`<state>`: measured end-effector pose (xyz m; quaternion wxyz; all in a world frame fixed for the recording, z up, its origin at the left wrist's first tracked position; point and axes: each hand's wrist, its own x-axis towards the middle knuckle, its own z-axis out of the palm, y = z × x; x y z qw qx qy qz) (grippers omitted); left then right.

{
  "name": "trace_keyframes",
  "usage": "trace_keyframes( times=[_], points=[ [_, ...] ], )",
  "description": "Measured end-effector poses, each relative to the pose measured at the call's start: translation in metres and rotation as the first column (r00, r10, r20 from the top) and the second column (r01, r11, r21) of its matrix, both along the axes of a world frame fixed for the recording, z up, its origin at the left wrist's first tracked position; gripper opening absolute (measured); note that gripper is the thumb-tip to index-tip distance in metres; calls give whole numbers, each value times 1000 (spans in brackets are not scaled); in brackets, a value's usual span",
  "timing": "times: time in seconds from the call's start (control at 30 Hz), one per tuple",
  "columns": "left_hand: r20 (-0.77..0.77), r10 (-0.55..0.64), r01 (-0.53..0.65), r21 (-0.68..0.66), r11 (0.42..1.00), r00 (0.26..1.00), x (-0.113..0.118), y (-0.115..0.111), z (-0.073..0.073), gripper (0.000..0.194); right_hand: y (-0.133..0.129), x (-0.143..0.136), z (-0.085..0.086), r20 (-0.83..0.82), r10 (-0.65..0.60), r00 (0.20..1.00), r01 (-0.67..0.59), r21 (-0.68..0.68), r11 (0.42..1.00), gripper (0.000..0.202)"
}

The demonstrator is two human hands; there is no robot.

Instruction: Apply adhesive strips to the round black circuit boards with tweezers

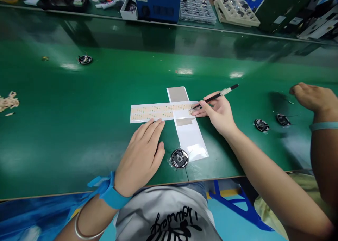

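My left hand [142, 153] lies flat, palm down, its fingertips pressing the near edge of a long white strip of small tan stickers [155, 112]. That strip crosses over a second white backing sheet [188, 131] with grey patches. My right hand [218, 112] grips black tweezers [215, 97], and their tip touches the right end of the sticker strip. A small round black circuit board [179, 158] with a wire sits near the table's front edge, just right of my left hand.
Another person's hand [314, 98] and arm reach in at the right, near two more round boards [261, 125] [283, 119]. One round board [85, 59] lies far left. Tan scraps [8, 101] sit at the left edge. Trays [236, 11] and a blue box [158, 3] line the back.
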<state>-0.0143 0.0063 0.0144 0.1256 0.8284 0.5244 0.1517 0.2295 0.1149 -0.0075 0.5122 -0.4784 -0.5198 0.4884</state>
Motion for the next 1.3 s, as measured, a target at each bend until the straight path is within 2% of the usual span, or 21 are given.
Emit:
trace_keyframes(
  times=[0.13,0.27,0.4,0.57,0.73,0.87,1.1,1.3],
  points=[
    [-20,-1,1,19,1000,1000,1,1,-1,49,-1,5,7,-66,28,997,-31,-50,998,45],
    [-39,1,1,39,999,999,1,1,-1,49,-2,8,11,-109,58,992,-62,-34,998,43],
    [-34,9,-8,32,999,999,1,1,-2,49,-1,8,5,-80,60,995,-60,7,998,41],
    [-20,10,-10,21,1000,1000,0,1,-3,50,1,4,-4,-8,1,1000,0,41,999,43],
    [-15,19,-19,2,1000,1000,0,1,-3,50,-1,0,-2,51,1,999,-3,29,1000,38],
    [-8,19,-19,2,1000,1000,-1,0,-3,50,-2,1,2,23,-2,1000,2,13,1000,41],
    [5,15,-15,3,1000,1000,0,1,-4,50,-1,7,5,-57,60,997,-61,-24,998,41],
    [11,8,-8,-10,1000,1000,-2,1,-3,51,-3,8,6,-44,92,995,-91,28,995,41]
  ],
)
